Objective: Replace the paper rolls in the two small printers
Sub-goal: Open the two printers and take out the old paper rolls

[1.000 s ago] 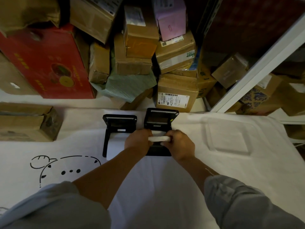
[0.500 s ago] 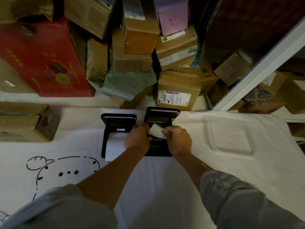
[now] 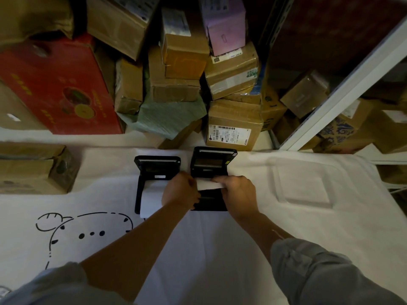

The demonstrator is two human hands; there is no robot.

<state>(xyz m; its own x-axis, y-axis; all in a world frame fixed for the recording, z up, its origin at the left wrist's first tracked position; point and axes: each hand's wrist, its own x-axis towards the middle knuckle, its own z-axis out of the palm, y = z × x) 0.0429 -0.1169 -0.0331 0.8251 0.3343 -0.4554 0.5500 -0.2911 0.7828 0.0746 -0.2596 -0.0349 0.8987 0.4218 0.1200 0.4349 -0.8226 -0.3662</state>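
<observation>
Hands — left hand, right hand — apparently pinch paper roll over right printer.

Left sleeve: grey-blue cloth, pushed up above the elbow, soft folds at the bunched edge.
Right sleeve: same grey-blue cloth, rolled up near the elbow, with a stitched seam and creases across the roll.
Forearms: bare on both sides, from sleeve edge to wrist.
Left hand: bare, no glove.
Right hand: bare, no glove.
</observation>
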